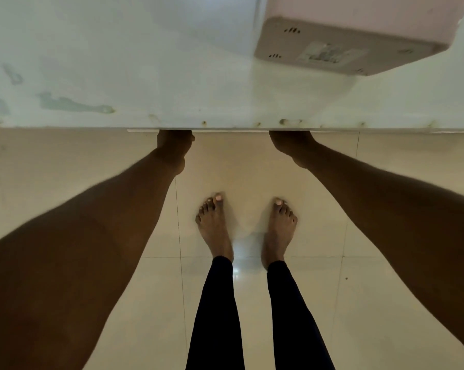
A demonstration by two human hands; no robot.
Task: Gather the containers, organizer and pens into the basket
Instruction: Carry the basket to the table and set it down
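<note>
No containers, organizer, pens or basket can be made out with certainty. My left hand (173,146) and my right hand (292,145) both reach under the front edge of a white table (145,76). Their fingers are hidden beneath the edge, so whether they grip anything does not show. A thin white strip (230,131) runs along the underside of the edge between and over both hands.
A pale pink box-like object (353,36) with a beige face, small slots and a label sits on the table at the far right. Below are glossy cream floor tiles (372,303) and my bare feet (246,225).
</note>
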